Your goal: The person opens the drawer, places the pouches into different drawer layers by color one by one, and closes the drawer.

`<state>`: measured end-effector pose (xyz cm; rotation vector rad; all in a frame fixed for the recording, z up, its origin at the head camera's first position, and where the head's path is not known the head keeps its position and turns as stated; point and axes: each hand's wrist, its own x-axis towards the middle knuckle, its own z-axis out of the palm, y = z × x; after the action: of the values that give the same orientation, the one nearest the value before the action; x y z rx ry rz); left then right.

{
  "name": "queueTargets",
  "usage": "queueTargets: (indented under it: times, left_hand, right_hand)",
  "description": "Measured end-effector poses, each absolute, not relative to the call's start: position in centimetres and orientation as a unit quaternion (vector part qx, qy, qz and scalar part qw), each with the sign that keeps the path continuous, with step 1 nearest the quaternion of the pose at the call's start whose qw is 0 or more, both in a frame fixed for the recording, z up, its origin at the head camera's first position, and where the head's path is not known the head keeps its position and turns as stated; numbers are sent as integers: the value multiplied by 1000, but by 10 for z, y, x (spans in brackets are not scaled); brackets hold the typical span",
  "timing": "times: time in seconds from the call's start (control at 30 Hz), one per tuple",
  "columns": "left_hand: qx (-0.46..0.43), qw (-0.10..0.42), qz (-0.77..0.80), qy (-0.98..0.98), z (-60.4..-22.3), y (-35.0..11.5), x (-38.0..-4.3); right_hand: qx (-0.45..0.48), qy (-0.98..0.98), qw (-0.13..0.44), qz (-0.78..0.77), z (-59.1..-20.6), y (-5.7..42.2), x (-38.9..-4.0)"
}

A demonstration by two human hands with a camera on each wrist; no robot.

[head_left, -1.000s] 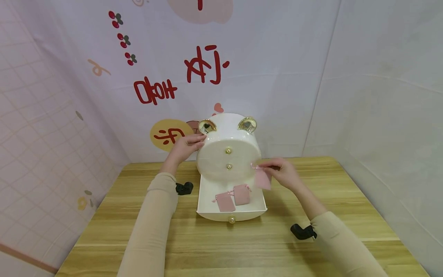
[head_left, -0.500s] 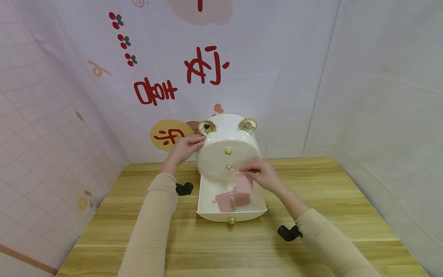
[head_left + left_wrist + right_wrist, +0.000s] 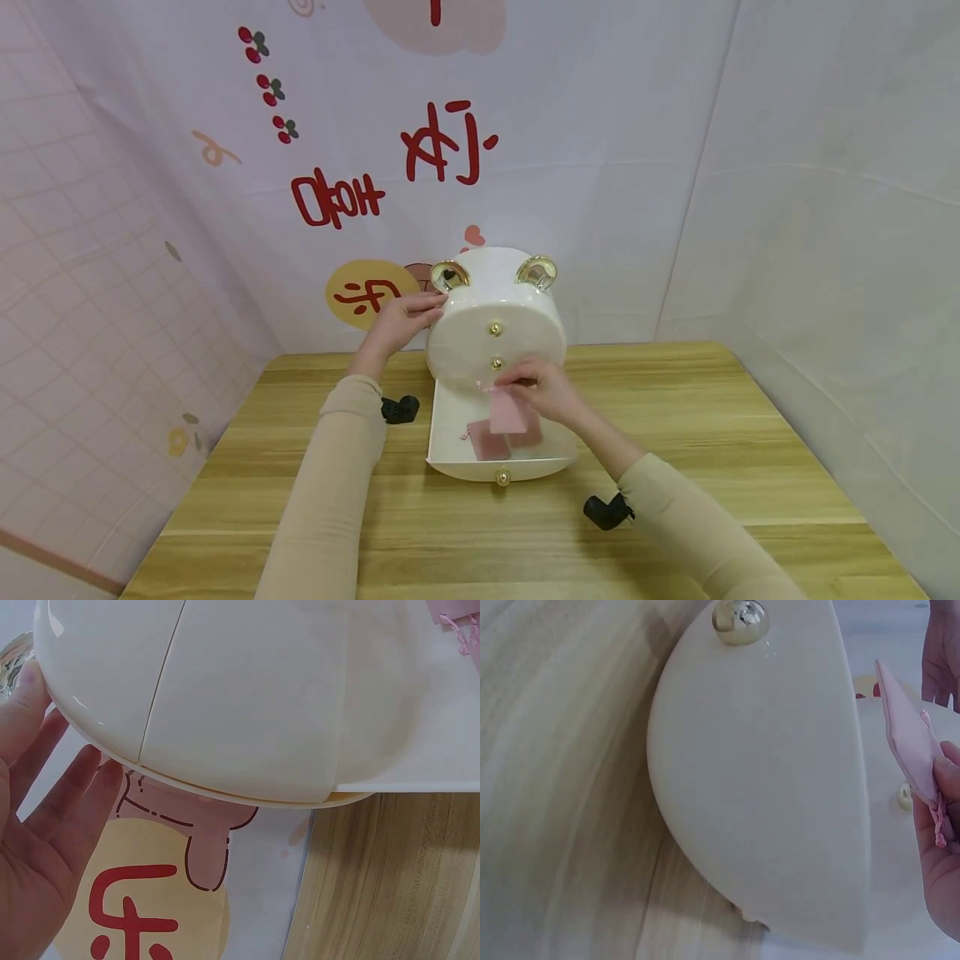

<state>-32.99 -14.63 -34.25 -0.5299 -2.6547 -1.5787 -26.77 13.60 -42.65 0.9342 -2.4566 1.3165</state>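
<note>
A white rounded storage box (image 3: 497,287) with gold-rimmed ears has its bottom drawer (image 3: 450,408) pulled out. Over the drawer, my right hand (image 3: 546,392) pinches a pink drawstring pouch (image 3: 508,412) near its tied end; the right wrist view shows the same pouch (image 3: 910,742) between thumb and fingers. Two other pink pouches lie in the drawer, one on the left (image 3: 487,442) and one on the right (image 3: 531,432), partly hidden by the held one. My left hand (image 3: 401,321) rests its fingertips on the box's left side, its fingers fairly straight in the left wrist view (image 3: 52,795).
The box stands at the back of a wooden table (image 3: 480,542), near a printed white cloth backdrop (image 3: 585,167). Gold knobs mark the two closed upper drawers, and another knob (image 3: 503,477) sits on the open drawer's front. Black wrist devices (image 3: 401,409) show beside both forearms.
My right hand has carried the pouch leftward and down, from the drawer's right side to over the two lying pouches. The left hand stays where it was.
</note>
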Motion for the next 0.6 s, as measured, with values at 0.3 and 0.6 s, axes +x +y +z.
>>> queueTargets:
  times: [0.3, 0.6]
  left_hand:
    - [-171, 2, -502, -848, -343, -146, -331]
    - [-172, 6, -501, -848, -344, -147, -333]
  right_hand:
    - [327, -831, 91, 440, -433, 128, -269]
    - [335, -823, 105, 446, -434, 128, -268]
